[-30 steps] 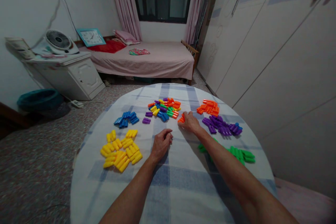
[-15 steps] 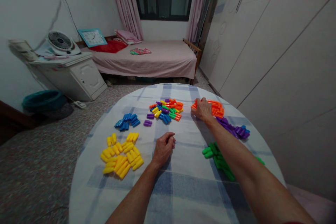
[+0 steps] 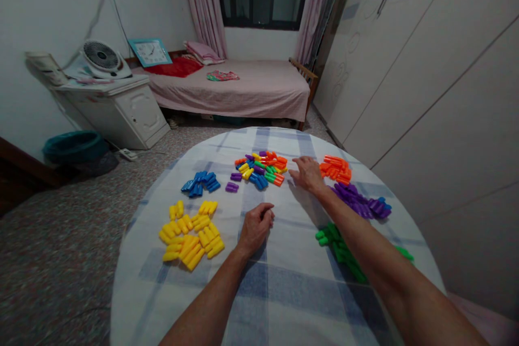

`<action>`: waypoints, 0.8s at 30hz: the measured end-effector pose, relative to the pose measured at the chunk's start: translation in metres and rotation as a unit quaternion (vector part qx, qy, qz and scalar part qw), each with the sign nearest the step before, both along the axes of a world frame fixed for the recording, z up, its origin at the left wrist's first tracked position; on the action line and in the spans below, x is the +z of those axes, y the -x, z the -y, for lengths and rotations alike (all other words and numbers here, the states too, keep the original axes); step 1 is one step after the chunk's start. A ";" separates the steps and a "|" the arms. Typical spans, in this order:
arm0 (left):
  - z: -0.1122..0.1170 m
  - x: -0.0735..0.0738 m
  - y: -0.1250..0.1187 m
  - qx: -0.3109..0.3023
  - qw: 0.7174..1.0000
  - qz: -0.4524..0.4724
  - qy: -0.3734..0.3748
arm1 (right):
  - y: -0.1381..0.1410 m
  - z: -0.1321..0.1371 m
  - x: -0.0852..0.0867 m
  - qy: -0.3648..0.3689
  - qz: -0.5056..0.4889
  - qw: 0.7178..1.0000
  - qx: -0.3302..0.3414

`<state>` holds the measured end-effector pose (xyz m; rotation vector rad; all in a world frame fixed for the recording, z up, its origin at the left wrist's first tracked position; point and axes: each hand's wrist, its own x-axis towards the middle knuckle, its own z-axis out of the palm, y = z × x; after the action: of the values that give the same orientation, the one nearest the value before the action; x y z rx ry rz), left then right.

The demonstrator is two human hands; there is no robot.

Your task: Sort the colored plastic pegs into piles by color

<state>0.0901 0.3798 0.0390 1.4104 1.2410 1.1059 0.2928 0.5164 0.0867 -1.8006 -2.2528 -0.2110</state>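
My right hand (image 3: 306, 173) is above the far side of the table, its fingers apart and nothing seen in them. It is between a mixed-colour pile of plastic blocks (image 3: 258, 170) on its left and a group of orange blocks (image 3: 336, 168) on its right. Purple blocks (image 3: 357, 203) and green blocks (image 3: 340, 248) lie near my right forearm, which covers part of the green ones. My left hand (image 3: 256, 228) rests on the cloth with curled fingers, no block showing in it. To its left are yellow blocks (image 3: 190, 246) and, farther back, blue blocks (image 3: 200, 183).
A checked tablecloth (image 3: 279, 292) covers the round table. Past its far edge stands a bed (image 3: 251, 89) below a window. A white cabinet (image 3: 140, 116) with a fan (image 3: 101, 57) on it is at left, near a teal bin (image 3: 75, 146). A tall wardrobe (image 3: 438, 92) lines the right.
My right hand has moved left, off the orange blocks toward the mixed pile, and its fingers have spread. My left hand stays on the cloth. The view has shifted slightly.
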 end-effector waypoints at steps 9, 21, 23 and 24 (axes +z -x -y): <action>0.001 0.007 0.000 -0.001 1.000 -0.019 -0.009 | 0.062 0.031 -0.012 0.073 -0.028 0.997 -0.002; -0.002 0.004 0.001 0.092 0.991 0.091 0.021 | 0.061 0.106 -0.015 0.045 -0.270 0.961 0.023; -0.001 0.007 0.001 0.081 0.994 0.080 0.004 | 0.063 0.119 -0.016 0.042 -0.306 0.949 0.055; -0.001 0.009 0.002 0.073 0.995 0.071 -0.008 | 0.064 0.125 -0.016 0.039 -0.317 0.945 0.074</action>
<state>0.0885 0.3803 0.0483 1.2458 1.2512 1.2958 0.2287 0.3916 0.0706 -1.4406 -1.9213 0.4335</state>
